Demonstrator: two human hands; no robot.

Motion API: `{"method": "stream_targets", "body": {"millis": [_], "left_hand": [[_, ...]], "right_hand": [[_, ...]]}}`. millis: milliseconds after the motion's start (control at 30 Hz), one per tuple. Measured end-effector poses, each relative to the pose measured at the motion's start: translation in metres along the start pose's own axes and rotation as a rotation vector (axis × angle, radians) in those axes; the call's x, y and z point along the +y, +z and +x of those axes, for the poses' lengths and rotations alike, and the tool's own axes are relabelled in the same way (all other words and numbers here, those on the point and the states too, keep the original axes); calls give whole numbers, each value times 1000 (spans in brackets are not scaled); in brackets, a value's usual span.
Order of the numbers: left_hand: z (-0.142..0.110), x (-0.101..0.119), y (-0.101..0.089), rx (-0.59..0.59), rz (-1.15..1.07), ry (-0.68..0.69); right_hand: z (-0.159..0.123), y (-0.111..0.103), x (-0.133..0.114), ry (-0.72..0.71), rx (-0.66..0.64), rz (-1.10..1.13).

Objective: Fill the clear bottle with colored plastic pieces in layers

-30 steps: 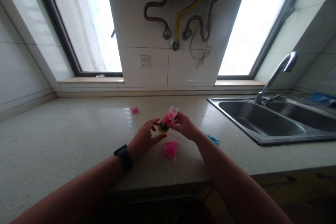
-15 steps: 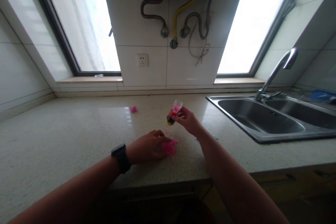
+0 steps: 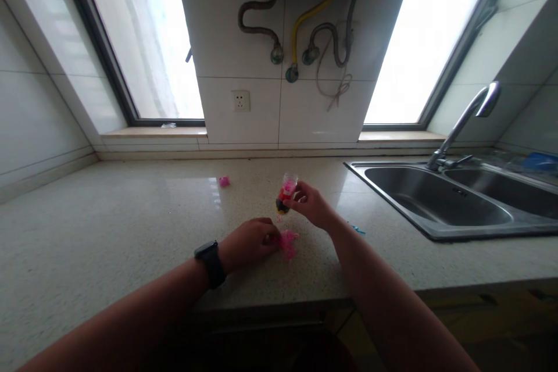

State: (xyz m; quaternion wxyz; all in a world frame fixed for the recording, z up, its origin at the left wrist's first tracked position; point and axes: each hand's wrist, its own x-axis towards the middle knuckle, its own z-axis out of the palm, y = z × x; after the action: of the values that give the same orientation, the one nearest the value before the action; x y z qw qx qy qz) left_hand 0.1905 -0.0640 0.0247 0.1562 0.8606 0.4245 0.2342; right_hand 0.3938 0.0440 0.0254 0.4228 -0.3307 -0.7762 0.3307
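Observation:
My right hand [image 3: 310, 206] holds a small clear bottle [image 3: 286, 192] above the speckled countertop [image 3: 108, 226]; the bottle has pink, red and dark contents and its open mouth points up. My left hand [image 3: 249, 242], with a black watch on the wrist, rests on the counter with fingers curled onto a pile of pink bits [image 3: 288, 243], apparently pinching some. The pile lies just below the bottle.
A small pink lump [image 3: 224, 181] lies farther back on the counter. A few blue bits [image 3: 358, 229] show behind my right forearm. A steel double sink [image 3: 436, 203] with a tap [image 3: 466, 119] is at the right. A wall socket [image 3: 240, 101], pipes and two windows are behind.
My left hand dropped from the bottle to the pink pile and closed its fingers on it. My right hand kept the bottle and turned it more upright.

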Motion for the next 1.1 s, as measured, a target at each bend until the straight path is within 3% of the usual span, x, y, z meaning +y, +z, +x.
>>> {"method": "stream_targets", "body": {"millis": [333, 533, 767, 1100], "left_hand": [[5, -22, -10, 134, -60, -130], [8, -26, -45, 273, -158, -138], [3, -2, -84, 450, -6, -40], [4, 5, -91, 364, 154, 62]], "right_hand": [[-3, 2, -3, -31, -8, -96], [-8, 7, -7, -109, 3, -273], [-11, 24, -31, -224, -52, -399], [-11, 35, -38, -242, -100, -422]]}}
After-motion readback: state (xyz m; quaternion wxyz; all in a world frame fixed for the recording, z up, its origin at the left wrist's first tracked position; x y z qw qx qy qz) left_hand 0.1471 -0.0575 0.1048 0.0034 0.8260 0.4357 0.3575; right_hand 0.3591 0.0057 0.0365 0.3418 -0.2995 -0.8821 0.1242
